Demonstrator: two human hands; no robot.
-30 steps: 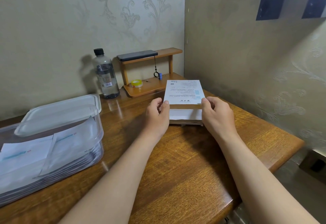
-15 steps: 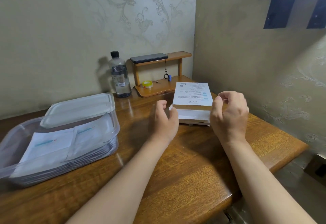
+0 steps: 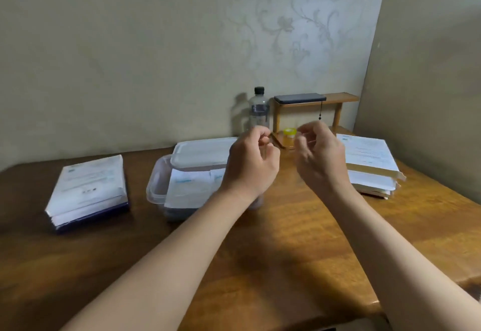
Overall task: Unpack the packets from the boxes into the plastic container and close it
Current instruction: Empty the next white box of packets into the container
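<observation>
Between container [image 3: 154, 187] and right box [image 3: 369, 156], left hand [image 3: 251, 166] and right hand [image 3: 321, 160] hover curled, empty, above tabletop [image 3: 273, 252].

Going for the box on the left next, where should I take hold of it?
I'd take the left box by its two long sides, coming from the near end. It lies flat on the table, both long sides free, and the plastic container stands apart on its right.
</observation>
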